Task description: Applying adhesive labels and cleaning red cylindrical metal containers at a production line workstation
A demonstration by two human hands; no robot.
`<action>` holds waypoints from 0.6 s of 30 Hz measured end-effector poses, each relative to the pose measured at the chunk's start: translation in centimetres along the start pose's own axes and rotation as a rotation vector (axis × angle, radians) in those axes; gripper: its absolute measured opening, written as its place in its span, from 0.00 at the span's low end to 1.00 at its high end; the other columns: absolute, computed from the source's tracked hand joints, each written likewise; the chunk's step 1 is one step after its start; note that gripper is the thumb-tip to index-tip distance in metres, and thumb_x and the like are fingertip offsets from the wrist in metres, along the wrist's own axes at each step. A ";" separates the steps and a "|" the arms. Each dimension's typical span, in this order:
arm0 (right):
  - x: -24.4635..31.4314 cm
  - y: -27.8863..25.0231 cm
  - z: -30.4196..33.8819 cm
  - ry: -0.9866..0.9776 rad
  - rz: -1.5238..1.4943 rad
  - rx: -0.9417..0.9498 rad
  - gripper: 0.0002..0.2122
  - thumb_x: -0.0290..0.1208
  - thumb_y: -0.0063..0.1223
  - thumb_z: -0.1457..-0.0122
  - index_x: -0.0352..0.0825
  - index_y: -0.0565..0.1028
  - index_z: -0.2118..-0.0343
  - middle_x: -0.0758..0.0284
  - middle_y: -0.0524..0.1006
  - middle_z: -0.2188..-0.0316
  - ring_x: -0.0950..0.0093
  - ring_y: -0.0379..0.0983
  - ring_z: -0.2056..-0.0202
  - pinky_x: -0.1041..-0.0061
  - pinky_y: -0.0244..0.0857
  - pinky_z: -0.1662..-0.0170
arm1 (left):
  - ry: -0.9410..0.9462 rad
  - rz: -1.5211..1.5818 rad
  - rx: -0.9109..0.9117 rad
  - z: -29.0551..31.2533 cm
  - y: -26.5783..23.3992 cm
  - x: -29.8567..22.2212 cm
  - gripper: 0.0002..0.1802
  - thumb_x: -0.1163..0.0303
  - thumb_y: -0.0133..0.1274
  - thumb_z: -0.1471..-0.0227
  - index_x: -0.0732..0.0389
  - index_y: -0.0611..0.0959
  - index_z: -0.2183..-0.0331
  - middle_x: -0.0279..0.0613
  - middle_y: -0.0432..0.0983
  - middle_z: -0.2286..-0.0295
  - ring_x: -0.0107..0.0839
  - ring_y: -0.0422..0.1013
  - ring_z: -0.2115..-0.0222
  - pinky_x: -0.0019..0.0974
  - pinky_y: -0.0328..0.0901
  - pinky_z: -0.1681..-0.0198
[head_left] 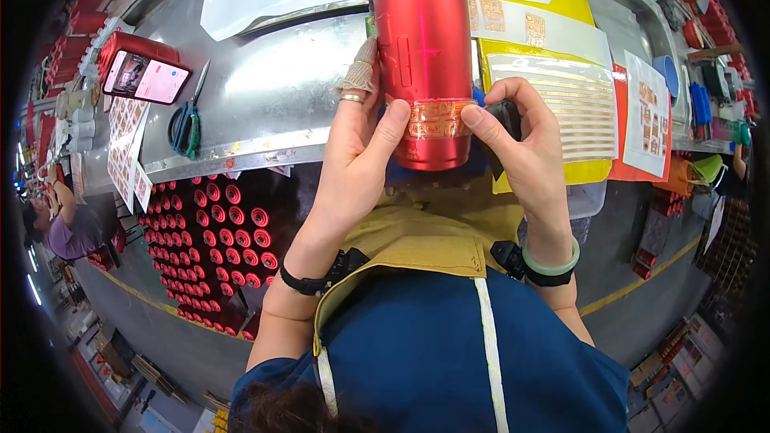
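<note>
Red bottle being held between both hands at near edge of bench, cap end pointing away from person. Left hand gripping its left side, thumb pressing near gold patterned strip. Right hand pressing strip's right end with thumb, other fingers curling around dark object. Scissors lying left on bench.

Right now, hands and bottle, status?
Left hand: grip on red bottle, thumb beside gold band. Right hand: thumb at band's right end. Scissors and phone off left, clear of both hands.
</note>
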State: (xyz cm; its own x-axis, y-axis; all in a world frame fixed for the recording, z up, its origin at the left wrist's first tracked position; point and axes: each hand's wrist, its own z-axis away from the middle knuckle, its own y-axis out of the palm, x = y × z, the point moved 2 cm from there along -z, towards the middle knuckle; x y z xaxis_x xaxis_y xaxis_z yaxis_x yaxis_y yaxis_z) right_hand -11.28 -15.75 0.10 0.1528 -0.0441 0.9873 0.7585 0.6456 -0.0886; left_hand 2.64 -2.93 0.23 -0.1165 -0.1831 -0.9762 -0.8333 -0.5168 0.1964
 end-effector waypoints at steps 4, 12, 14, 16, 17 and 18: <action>0.0 -0.1 0.0 -0.009 0.019 0.003 0.13 0.33 0.70 0.41 0.33 0.75 0.64 0.76 0.73 0.74 0.87 0.66 0.71 0.83 0.62 0.66 | -0.134 0.040 -0.011 -0.3 -0.5 0.3 0.38 0.73 0.48 0.30 0.71 0.48 0.29 0.56 0.50 0.30 0.39 0.49 0.29 0.44 0.48 0.28; 0.1 -0.1 0.0 0.032 0.001 0.009 0.14 0.33 0.71 0.42 0.33 0.75 0.64 0.76 0.72 0.74 0.86 0.66 0.71 0.83 0.62 0.67 | -0.116 0.033 -0.005 -0.2 -0.3 0.3 0.39 0.75 0.48 0.31 0.67 0.48 0.29 0.55 0.51 0.30 0.40 0.52 0.30 0.44 0.50 0.29; 0.2 -0.1 0.0 0.025 0.015 0.006 0.14 0.34 0.71 0.42 0.33 0.75 0.64 0.76 0.72 0.74 0.86 0.66 0.71 0.83 0.62 0.66 | -0.104 -0.019 0.013 -0.2 -0.3 0.3 0.39 0.77 0.47 0.32 0.65 0.48 0.28 0.54 0.49 0.29 0.40 0.52 0.30 0.45 0.50 0.29; 0.1 -0.1 0.0 0.025 0.022 0.010 0.14 0.34 0.72 0.42 0.33 0.75 0.63 0.76 0.72 0.73 0.86 0.66 0.70 0.83 0.62 0.66 | -0.115 -0.014 0.013 -0.2 -0.4 0.3 0.39 0.78 0.47 0.32 0.65 0.48 0.28 0.54 0.50 0.30 0.40 0.53 0.30 0.45 0.51 0.29; 0.0 -0.1 0.0 0.025 0.022 0.009 0.14 0.34 0.72 0.42 0.33 0.75 0.63 0.76 0.72 0.73 0.86 0.66 0.70 0.83 0.62 0.66 | -0.115 -0.014 0.014 -0.2 -0.3 0.4 0.39 0.78 0.47 0.32 0.65 0.48 0.28 0.54 0.50 0.30 0.40 0.53 0.30 0.45 0.51 0.29; 0.1 -0.1 0.0 0.022 0.014 0.011 0.14 0.34 0.72 0.42 0.32 0.75 0.63 0.76 0.72 0.73 0.86 0.66 0.70 0.83 0.62 0.66 | -0.118 0.021 -0.003 -0.3 -0.2 0.3 0.40 0.76 0.50 0.33 0.67 0.49 0.29 0.54 0.52 0.31 0.40 0.54 0.31 0.44 0.51 0.29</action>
State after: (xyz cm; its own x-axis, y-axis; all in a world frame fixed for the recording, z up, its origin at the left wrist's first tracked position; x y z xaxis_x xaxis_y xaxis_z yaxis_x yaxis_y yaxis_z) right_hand -11.34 -15.83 0.16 0.1777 -0.0519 0.9827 0.7493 0.6545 -0.1009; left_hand 2.94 -3.08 -0.09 -0.1967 -0.0941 -0.9759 -0.8284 -0.5166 0.2168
